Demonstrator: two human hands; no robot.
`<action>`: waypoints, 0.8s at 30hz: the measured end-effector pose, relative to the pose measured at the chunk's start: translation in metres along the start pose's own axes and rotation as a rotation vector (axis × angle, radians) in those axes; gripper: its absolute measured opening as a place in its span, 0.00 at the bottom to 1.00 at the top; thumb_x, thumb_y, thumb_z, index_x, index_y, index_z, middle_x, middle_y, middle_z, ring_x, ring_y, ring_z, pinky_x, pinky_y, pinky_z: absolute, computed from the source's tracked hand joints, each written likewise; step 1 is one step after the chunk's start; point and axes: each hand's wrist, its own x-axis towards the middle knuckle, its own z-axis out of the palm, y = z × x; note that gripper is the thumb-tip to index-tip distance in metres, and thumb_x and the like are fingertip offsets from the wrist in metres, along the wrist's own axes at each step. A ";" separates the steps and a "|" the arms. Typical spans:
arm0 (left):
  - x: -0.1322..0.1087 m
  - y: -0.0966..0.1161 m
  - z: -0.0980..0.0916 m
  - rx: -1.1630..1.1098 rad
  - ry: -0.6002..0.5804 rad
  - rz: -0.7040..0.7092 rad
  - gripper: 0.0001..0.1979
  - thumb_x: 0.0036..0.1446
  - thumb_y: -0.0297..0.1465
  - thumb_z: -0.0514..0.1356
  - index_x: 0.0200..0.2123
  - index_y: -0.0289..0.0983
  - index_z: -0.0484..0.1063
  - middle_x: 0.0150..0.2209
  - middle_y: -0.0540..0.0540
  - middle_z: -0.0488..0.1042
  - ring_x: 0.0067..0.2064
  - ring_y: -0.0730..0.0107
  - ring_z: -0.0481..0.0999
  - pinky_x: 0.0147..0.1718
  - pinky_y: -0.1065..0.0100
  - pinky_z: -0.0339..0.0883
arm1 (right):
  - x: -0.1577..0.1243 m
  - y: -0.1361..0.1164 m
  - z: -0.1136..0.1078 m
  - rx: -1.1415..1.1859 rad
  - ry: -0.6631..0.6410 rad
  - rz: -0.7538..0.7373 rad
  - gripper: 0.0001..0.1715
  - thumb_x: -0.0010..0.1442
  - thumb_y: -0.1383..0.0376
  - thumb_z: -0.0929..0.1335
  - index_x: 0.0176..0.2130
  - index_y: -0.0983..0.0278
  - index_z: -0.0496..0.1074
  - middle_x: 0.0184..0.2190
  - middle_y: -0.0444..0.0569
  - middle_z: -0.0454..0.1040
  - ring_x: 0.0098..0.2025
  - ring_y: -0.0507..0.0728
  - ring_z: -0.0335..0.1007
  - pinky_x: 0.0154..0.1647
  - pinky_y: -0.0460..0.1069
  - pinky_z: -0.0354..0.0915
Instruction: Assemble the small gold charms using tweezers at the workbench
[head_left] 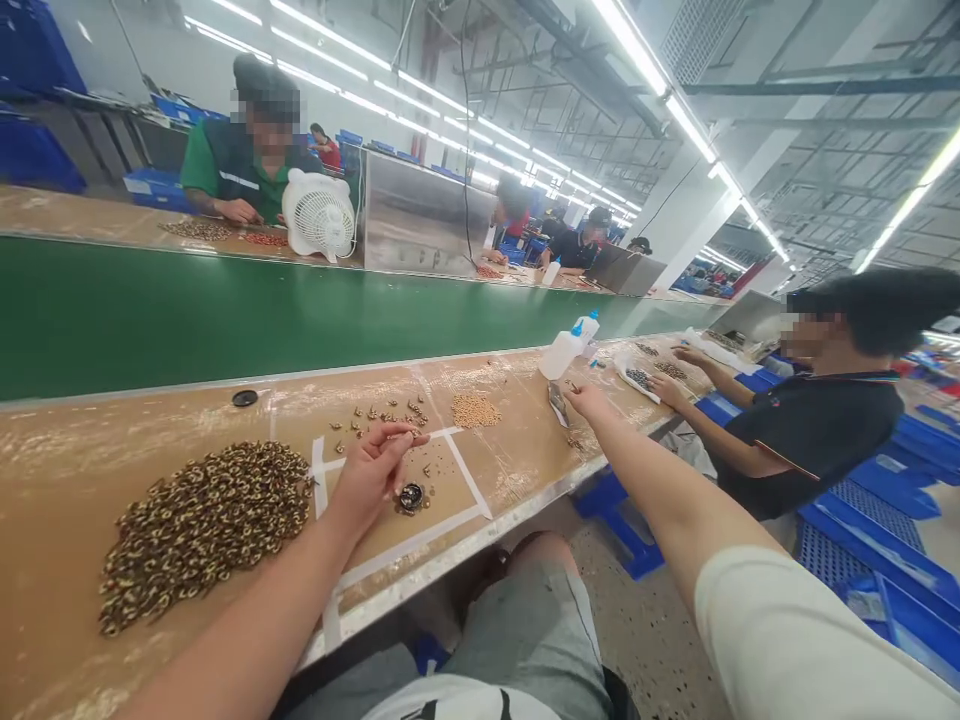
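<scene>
My left hand (379, 462) is over the taped square on the bench, its thumb and fingers pinched around something too small to make out. Just below it sits a small round black dish (411, 497) with dark contents. Behind the fingers lie scattered small brass-and-dark parts (390, 412) and a pile of small tan pieces (475, 410). Off to the right, my right hand (589, 402) is stretched out with its fingers drawn together at a small dark item, which I cannot identify. Beside those fingertips lies a small dark-and-silver packet (557, 404).
A large heap of ring-shaped brown-and-brass parts (214, 525) covers the bench's left side, with a black lid (244, 398) behind. Blue-capped squeeze bottles (561, 355) stand near the green conveyor belt (225, 310). A co-worker (832, 400) sits at right; another sits opposite beside a white fan (321, 214).
</scene>
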 end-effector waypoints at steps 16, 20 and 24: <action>-0.003 -0.002 -0.002 -0.007 -0.084 -0.074 0.22 0.58 0.49 0.76 0.43 0.37 0.81 0.38 0.37 0.88 0.14 0.78 0.68 0.12 0.74 0.54 | -0.124 -0.081 0.016 0.435 0.229 -0.547 0.18 0.68 0.52 0.73 0.45 0.64 0.83 0.34 0.50 0.83 0.32 0.57 0.75 0.33 0.50 0.68; -0.019 0.011 0.010 0.063 -0.127 -0.030 0.21 0.60 0.48 0.76 0.43 0.37 0.82 0.37 0.38 0.88 0.14 0.78 0.69 0.13 0.74 0.57 | -0.209 -0.123 -0.002 0.550 0.376 -1.346 0.08 0.71 0.67 0.73 0.50 0.59 0.82 0.31 0.46 0.83 0.29 0.52 0.75 0.32 0.48 0.69; -0.046 0.029 0.026 0.121 -0.092 0.069 0.18 0.62 0.46 0.75 0.43 0.38 0.83 0.29 0.45 0.85 0.14 0.78 0.68 0.14 0.74 0.59 | -0.243 -0.134 -0.021 0.630 0.467 -1.601 0.13 0.70 0.69 0.74 0.53 0.63 0.79 0.29 0.46 0.81 0.26 0.52 0.71 0.28 0.49 0.64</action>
